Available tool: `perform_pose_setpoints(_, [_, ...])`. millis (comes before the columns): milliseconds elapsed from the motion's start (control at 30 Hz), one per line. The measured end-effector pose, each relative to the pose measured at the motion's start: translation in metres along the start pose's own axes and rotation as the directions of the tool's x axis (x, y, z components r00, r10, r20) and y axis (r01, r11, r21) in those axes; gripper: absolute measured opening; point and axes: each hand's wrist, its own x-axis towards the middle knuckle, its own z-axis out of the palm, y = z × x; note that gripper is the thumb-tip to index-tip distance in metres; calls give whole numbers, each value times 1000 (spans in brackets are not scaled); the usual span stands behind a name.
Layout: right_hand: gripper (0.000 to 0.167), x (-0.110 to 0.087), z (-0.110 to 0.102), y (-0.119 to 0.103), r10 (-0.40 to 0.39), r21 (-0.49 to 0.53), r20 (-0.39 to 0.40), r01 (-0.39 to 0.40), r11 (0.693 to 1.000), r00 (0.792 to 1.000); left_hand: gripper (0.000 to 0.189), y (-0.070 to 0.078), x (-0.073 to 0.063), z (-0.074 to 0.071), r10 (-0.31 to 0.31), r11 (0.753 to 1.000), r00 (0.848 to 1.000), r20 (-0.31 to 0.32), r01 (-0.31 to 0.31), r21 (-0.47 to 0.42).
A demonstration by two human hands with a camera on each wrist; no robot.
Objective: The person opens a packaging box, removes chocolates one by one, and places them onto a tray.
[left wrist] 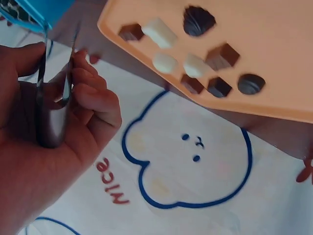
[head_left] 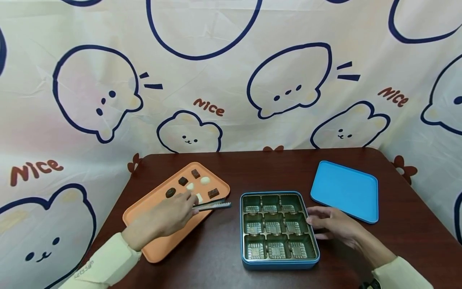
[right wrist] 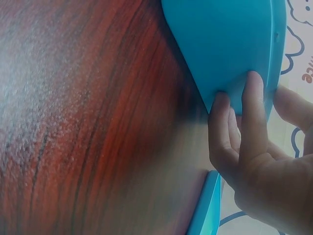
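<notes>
My left hand [left wrist: 63, 117] grips small metal tongs [head_left: 214, 206] over the near right part of an orange tray [head_left: 155, 247]. In the left wrist view the tongs' arms stand apart, and I see nothing between them. Several chocolates lie on the tray: a dark shell-like one [left wrist: 199, 20], a brown block [left wrist: 223, 56], a white oblong [left wrist: 159, 33] and others. My right hand [head_left: 333, 224] touches the right side of a blue tin [head_left: 279, 265], fingers fairly straight against its wall and thumb by the rim. The tin holds a gold-toned insert [head_left: 273, 223] with bare compartments.
A blue lid [head_left: 346, 190] lies on the dark wooden table [head_left: 216, 257], behind and right of the tin. Behind the table hangs a pale cloth [head_left: 231, 80] with cartoon animals. The tray lies at a slant on the left.
</notes>
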Motion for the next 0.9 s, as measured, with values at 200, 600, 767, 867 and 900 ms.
perform_pose_setpoints(200, [73, 0, 0, 1, 3, -3, -6, -3, 1000, 1000, 18, 18, -4, 9, 21, 998, 1000, -7, -21, 54])
perform_pose_setpoints(600, [72, 1, 1, 0, 15, 5, -23, -15, 1000, 1000, 22, 32, -10, 27, 6, 999, 1000, -29, -5, 52])
perform_pose_setpoints(767, [73, 1, 1, 0, 15, 8, -16, -14, 1000, 1000, 26, 34, -10, 34, -20, 1000, 999, 33, 19, 25])
perform_pose_setpoints(867, [73, 2, 0, 0, 16, 6, -17, -16, 1000, 1000, 30, 35, -9, 39, -32, 999, 996, 84, 31, 12])
perform_pose_setpoints(900, [73, 2, 0, 0, 17, 6, -17, -17, 1000, 1000, 31, 35, -9, 40, -34, 999, 994, 101, 34, 2])
